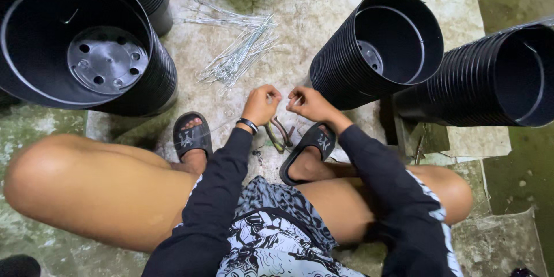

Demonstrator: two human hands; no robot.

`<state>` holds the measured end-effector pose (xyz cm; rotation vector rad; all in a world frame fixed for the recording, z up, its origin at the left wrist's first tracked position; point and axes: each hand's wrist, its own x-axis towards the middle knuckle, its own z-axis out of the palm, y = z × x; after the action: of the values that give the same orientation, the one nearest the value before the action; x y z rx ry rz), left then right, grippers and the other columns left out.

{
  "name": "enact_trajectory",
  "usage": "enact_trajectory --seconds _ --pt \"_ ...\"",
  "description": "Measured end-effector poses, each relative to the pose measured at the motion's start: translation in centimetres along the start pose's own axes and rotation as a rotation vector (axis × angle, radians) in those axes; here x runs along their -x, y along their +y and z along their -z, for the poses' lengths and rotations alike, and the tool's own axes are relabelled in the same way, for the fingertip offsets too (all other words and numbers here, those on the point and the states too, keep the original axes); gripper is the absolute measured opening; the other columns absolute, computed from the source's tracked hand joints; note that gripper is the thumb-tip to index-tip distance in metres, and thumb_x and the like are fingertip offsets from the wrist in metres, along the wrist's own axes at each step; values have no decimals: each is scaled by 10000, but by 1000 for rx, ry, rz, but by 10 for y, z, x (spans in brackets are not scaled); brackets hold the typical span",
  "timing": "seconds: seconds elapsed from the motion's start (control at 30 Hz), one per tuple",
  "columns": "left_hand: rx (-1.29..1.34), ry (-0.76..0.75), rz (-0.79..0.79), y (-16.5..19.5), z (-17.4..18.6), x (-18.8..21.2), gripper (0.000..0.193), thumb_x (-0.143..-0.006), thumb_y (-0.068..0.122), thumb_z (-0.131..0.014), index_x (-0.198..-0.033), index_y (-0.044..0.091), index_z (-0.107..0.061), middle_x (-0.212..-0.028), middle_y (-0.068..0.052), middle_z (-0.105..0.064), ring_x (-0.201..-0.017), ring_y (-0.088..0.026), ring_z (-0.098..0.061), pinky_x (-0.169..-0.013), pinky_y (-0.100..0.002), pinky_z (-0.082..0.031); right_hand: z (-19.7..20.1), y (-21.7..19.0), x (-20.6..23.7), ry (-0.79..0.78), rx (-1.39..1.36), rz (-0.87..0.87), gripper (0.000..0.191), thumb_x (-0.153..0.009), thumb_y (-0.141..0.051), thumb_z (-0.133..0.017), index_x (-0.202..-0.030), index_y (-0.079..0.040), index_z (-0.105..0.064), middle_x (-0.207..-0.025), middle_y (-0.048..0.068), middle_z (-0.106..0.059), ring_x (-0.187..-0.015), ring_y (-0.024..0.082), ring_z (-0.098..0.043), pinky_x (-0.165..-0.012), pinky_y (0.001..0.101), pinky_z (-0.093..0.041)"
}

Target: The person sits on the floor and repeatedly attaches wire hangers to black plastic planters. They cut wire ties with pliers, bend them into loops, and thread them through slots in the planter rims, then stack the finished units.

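The person sits low on a concrete floor (pixel 323 0), knees wide, with both hands brought close together just ahead of the feet. The left hand (pixel 261 105) is curled nearly into a fist, thumb and fingers pinched at its upper right edge; the right hand (pixel 310 104) mirrors it, fingers closed in a pinch at its upper left edge. Between the two pinches a short piece of thin wire (pixel 296 101) seems to be held — it is too small to say how it runs, or whether both hands truly grip it or only one.

The supply lies straight ahead of the hands and slightly toward the left one: a loose pile of wire pieces (pixel 239 52) on the floor, most with their long axes slanting away from the hands and to the right, a few lying crosswise at the far end. The left hand is the nearer of the two to that pile, though neither touches it.

Just below the hands, between the sandalled feet, rests a pair of pliers (pixel 279 134) (handles dark, lying roughly away-and-toward), untouched.

Stacks of black plastic pots lie on their sides around the hands — a large stack on the left (pixel 86 46), one close to the right hand (pixel 381 46), and another farther right (pixel 496 81).
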<state>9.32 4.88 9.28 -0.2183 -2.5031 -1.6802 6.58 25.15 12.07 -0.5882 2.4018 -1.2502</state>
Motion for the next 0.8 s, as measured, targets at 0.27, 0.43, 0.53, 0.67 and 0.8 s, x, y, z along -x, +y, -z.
enact_trajectory --seconds 0.27,0.43,0.53,0.67,0.8 --pt "-228 -40 215 -30 24 12 107 -855 159 -686 -865 72 -747 -870 -172 -739 -867 -375 -704 -779 -454 -552 -108 12 -6 -181 518 -385 776 -853 -588 -783 -1283 13 -546 -1236 292 -602 -1123 444 -604 -944 488 -504" --pt "-298 -188 285 -42 40 12 133 -851 156 -649 -869 91 -763 -890 -192 -741 -884 -388 -710 -809 -466 -557 -130 -3 -5 -24 664 -474 828 -732 -520 -841 -1284 -2 -506 -1278 213 -561 -1179 403 -570 -910 494 -532" --pt "-289 -191 292 -47 46 15 141 -876 194 -668 -884 84 -756 -874 -198 -734 -853 -392 -706 -783 -458 -558 -125 -2 -3 -44 649 -514 816 -719 -472 -846 -1282 14 -510 -1266 219 -571 -1176 398 -582 -935 479 -534" --pt "-241 -156 258 -54 50 18 143 -859 202 -711 -864 66 -755 -817 -188 -726 -794 -365 -705 -752 -429 -549 -118 3 -5 -71 614 -509 776 -767 -466 -813 -1254 68 -530 -1239 274 -595 -1131 421 -606 -937 487 -519" --pt "-161 -139 273 -61 50 22 141 -850 194 -724 -854 58 -757 -780 -160 -729 -735 -307 -710 -735 -388 -553 -115 12 -9 -74 406 -583 520 -807 -322 -704 -1185 29 -642 -1149 282 -697 -1068 428 -670 -942 478 -540"
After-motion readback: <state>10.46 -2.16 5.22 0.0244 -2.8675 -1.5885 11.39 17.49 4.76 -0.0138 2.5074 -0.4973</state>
